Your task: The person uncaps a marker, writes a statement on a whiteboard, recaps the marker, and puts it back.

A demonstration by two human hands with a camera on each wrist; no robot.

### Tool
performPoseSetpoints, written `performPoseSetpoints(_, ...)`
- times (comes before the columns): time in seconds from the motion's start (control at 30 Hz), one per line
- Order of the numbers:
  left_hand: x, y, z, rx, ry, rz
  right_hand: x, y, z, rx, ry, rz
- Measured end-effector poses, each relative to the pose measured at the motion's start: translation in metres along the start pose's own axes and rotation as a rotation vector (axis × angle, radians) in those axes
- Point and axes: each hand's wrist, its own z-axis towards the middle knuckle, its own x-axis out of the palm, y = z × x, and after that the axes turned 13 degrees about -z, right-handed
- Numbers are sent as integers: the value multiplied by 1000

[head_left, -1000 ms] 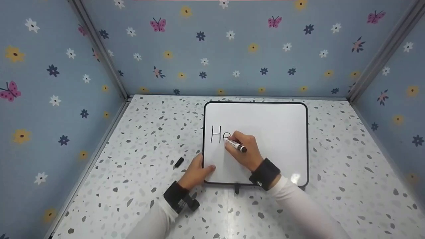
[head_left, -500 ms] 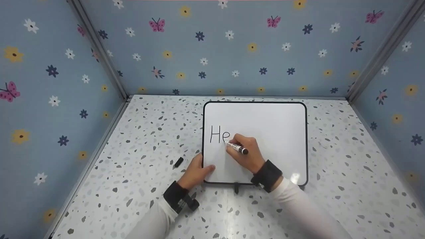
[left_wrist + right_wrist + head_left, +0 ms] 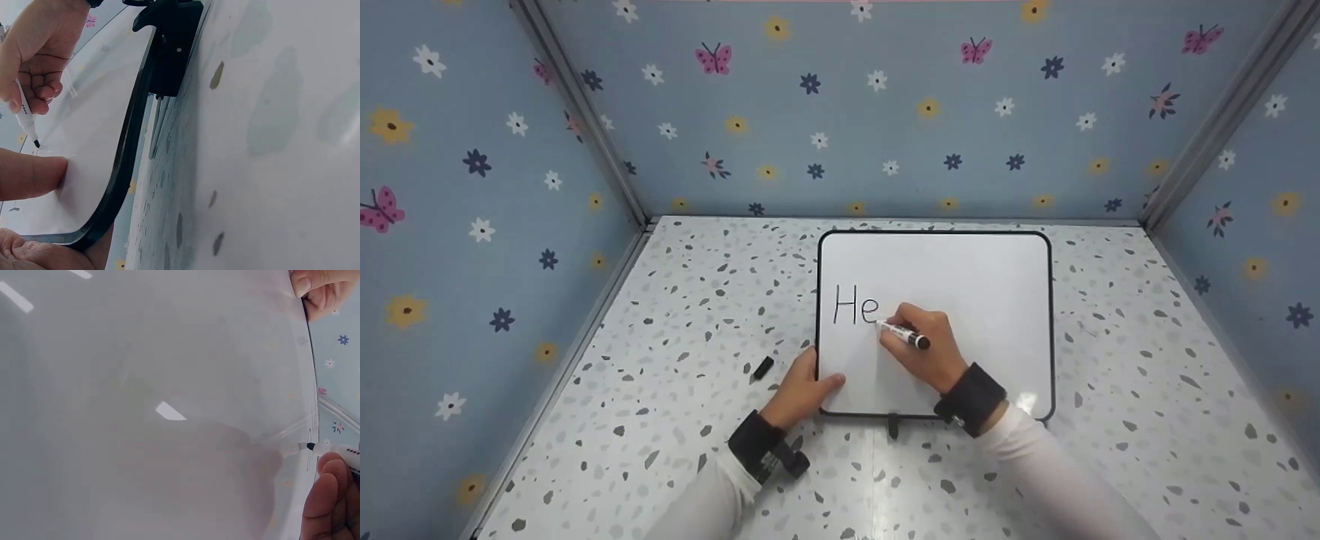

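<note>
A whiteboard point(image 3: 975, 277) with a black rim stands propped on the table, with "He" point(image 3: 856, 306) written in black on its left side. My right hand point(image 3: 924, 341) pinches a white marker point(image 3: 906, 334) with a black end, its tip at the foot of the "e". In the right wrist view the dark tip of the marker point(image 3: 311, 446) meets the glossy board point(image 3: 169, 371). My left hand point(image 3: 802, 386) grips the board's lower left edge, thumb point(image 3: 34, 173) on the front and the other fingers behind.
A black marker cap point(image 3: 763, 367) lies on the speckled table point(image 3: 675, 330) left of the board. Black clip-like feet point(image 3: 171, 50) support the board's lower edge. Flowered blue panels point(image 3: 840, 112) enclose the table at the back and both sides.
The right hand has moved slightly right and down with the marker, and the curve of the "e" has grown to its lower tail. The left hand keeps its place on the board.
</note>
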Motion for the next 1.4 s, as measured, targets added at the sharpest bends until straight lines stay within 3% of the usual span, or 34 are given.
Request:
performPoseSetpoints(0.4, 0, 1, 1, 2, -3, 18, -4, -3, 1, -5, 16, -14)
performPoseSetpoints(0.67, 1, 1, 1, 5, -2, 15, -8, -9, 5, -2, -38, 71)
performPoseSetpoints(1.0, 0, 1, 0, 2, -4, 13, -11, -14, 20, 59, -44, 33)
performPoseSetpoints(1.4, 0, -1, -1, -7, -4, 35, -12, -15, 30, 69, -25, 3)
